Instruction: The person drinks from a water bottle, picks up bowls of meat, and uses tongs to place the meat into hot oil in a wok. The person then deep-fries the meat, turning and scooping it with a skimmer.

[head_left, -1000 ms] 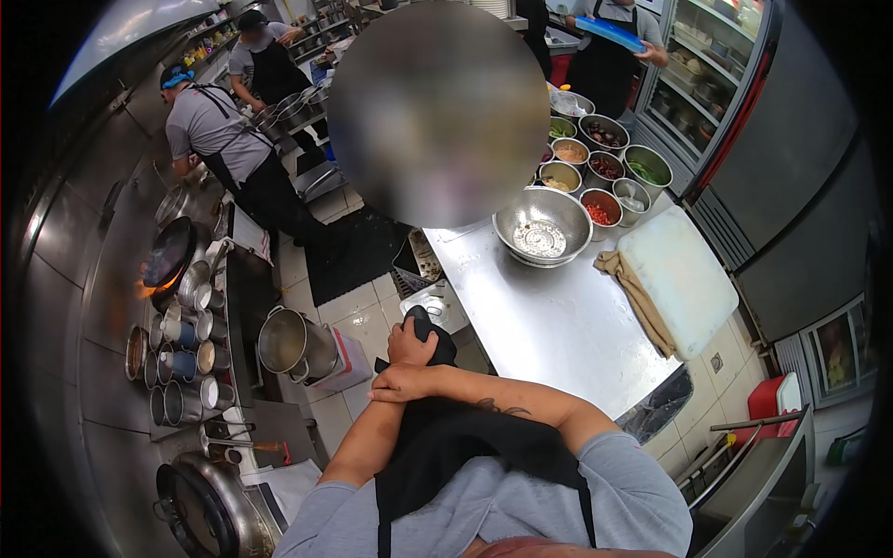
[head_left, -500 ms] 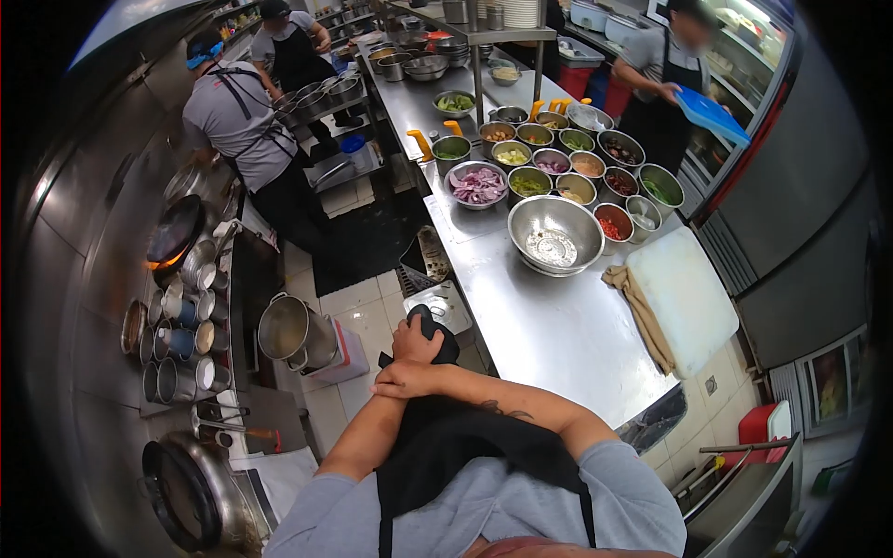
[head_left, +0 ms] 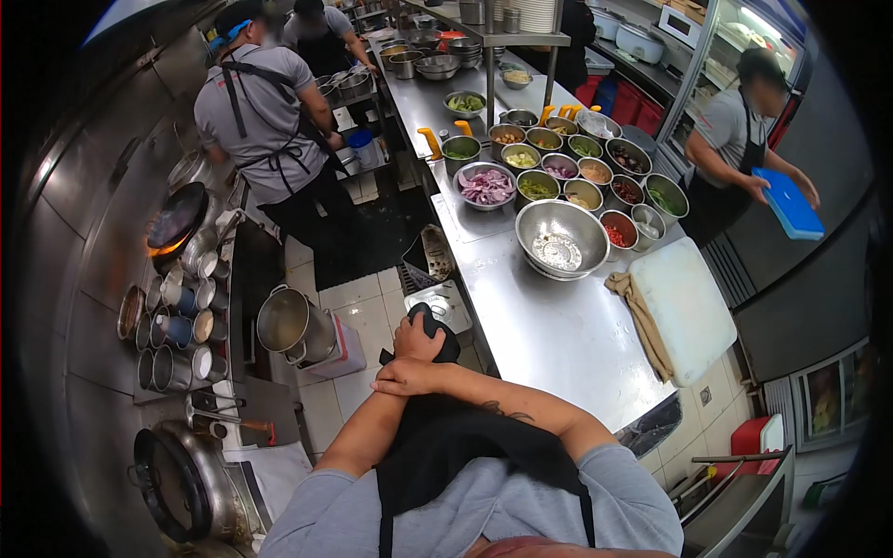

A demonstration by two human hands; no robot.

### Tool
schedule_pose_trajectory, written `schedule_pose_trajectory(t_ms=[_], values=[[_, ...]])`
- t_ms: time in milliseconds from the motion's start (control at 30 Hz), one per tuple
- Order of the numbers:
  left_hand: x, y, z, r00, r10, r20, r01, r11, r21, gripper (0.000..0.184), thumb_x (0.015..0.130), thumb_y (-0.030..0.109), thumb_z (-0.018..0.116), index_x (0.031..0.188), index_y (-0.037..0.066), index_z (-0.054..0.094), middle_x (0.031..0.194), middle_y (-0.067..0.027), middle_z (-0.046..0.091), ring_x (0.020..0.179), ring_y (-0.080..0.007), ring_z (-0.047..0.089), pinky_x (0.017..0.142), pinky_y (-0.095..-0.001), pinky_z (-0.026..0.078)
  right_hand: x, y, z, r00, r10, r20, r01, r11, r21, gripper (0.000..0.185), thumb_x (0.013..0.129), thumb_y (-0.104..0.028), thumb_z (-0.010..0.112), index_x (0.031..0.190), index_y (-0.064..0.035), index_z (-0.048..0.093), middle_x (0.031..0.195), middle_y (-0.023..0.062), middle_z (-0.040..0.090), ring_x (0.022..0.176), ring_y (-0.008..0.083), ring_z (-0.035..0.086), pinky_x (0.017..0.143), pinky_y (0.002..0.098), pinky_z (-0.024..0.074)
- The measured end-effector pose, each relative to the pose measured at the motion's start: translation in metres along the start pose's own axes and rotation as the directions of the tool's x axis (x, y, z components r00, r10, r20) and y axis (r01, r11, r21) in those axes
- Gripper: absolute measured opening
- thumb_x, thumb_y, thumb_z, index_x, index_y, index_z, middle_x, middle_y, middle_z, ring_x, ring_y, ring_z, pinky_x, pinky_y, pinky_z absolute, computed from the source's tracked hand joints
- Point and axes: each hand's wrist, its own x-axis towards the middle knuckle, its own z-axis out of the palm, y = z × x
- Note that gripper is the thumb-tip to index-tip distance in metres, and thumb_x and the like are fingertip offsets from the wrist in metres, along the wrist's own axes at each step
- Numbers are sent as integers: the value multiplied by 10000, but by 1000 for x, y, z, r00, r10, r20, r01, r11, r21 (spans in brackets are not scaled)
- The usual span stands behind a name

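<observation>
Black apron [head_left: 456, 437], worn over a grey shirt [head_left: 437, 530], at 6 o'clock from the wearer's hands, its upper part reaching just beneath their forearms. Clock directions are taken from those hands. The two arms cross: the right hand [head_left: 406, 377] lies over the left wrist, fingers bent; how firmly it holds cannot be told. The left hand [head_left: 419, 341] has its fingers curved over a dark shape [head_left: 450, 351] at 1 o'clock, perhaps fabric or footwear; whether it grips this is unclear.

From 1 to 3 o'clock runs a steel bench [head_left: 539, 344]. On it, at 1 o'clock, stands a bowl of sliced purple onion [head_left: 486, 186]; at 2 o'clock, a large steel bowl [head_left: 563, 237], beside a pot of chopped red pieces [head_left: 619, 230] among many small pots of ingredients. A white cutting board [head_left: 684, 312] lies at 3 o'clock, a tan cloth [head_left: 642, 325] along its near edge.

Between 9 and 10 o'clock stands a tall stockpot [head_left: 293, 325]. Flame shows under a dark wok [head_left: 179, 216] at 10 o'clock; another large wok [head_left: 167, 484] sits at 8 o'clock.

One co-worker [head_left: 265, 130] stands at 11 o'clock, back turned. Another [head_left: 730, 149], at 2 o'clock, holds a flat blue object [head_left: 787, 205].
</observation>
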Motion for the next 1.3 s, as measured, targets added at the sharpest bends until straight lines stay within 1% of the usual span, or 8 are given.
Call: schedule_pose_trajectory(t_ms=[67, 267, 367, 767, 967, 1067, 1167, 1300], values=[[0, -2, 1, 1000, 8, -5, -8, 1000, -14, 667, 722, 445, 675, 1271, 86, 558, 1156, -250, 557, 1044, -430, 560, 865, -523, 484, 0, 1, 1, 1000, -11, -5, 11, 1000, 5, 463, 972, -422, 482, 922, -7, 682, 838, 220, 674, 816, 389, 652, 787, 447, 500], [-2, 2, -2, 1000, 8, -19, -7, 1000, 6, 660, 724, 432, 703, 1279, 100, 570, 1160, -249, 571, 1052, -429, 578, 877, -506, 498, 1, 12, 9, 999, -27, -25, 27, 1000, -5, 466, 970, -426, 486, 919, -6, 682, 830, 219, 673, 801, 387, 652, 767, 448, 503], [-2, -2, 3, 998, 28, -58, -27, 1000, 16, 654, 720, 434, 705, 1271, 107, 574, 1157, -248, 572, 1047, -430, 581, 867, -508, 502, 1, 10, 9, 999, -29, -38, 29, 1000, 10, 466, 969, -428, 489, 912, -7, 680, 820, 218, 671, 790, 387, 652, 753, 451, 502], [1, 0, 2, 1000, 17, -1, -17, 1000, -4, 659, 724, 439, 688, 1261, 81, 558, 1151, -248, 555, 1031, -429, 566, 856, -514, 492, -2, 4, 1, 1000, -9, -23, 9, 1000, -4, 447, 969, -416, 489, 895, -15, 671, 798, 214, 663, 768, 390, 646, 730, 457, 499], [1, 3, 0, 1000, 21, 3, -21, 1000, 6, 668, 723, 439, 698, 1278, 94, 561, 1169, -260, 564, 1032, -443, 584, 869, -509, 500, -3, 4, 0, 999, -27, -38, 28, 999, 28, 452, 973, -421, 485, 905, -15, 671, 808, 211, 668, 771, 381, 652, 735, 449, 502], [1, 2, 2, 999, 32, -19, -32, 999, 3, 654, 713, 438, 688, 1251, 89, 564, 1131, -245, 563, 1026, -434, 572, 836, -526, 501, -3, 6, 0, 999, -19, -35, 20, 999, 26, 451, 973, -420, 485, 921, -14, 673, 821, 212, 672, 779, 381, 654, 741, 445, 504], [1, 2, 2, 1000, 28, -6, -28, 1000, -2, 656, 714, 440, 684, 1259, 98, 558, 1149, -245, 559, 1043, -438, 566, 841, -534, 498, -4, 7, 1, 999, -13, -36, 14, 999, 28, 446, 973, -417, 487, 940, -14, 676, 837, 215, 675, 791, 382, 655, 749, 442, 506], [1, 3, 0, 999, 33, 2, -33, 999, 9, 672, 721, 439, 698, 1275, 86, 558, 1174, -288, 558, 1033, -454, 584, 871, -517, 498, -4, 7, 2, 999, -9, -35, 10, 1000, 25, 448, 983, -412, 486, 944, -7, 673, 844, 213, 672, 807, 377, 651, 757, 436, 501]])
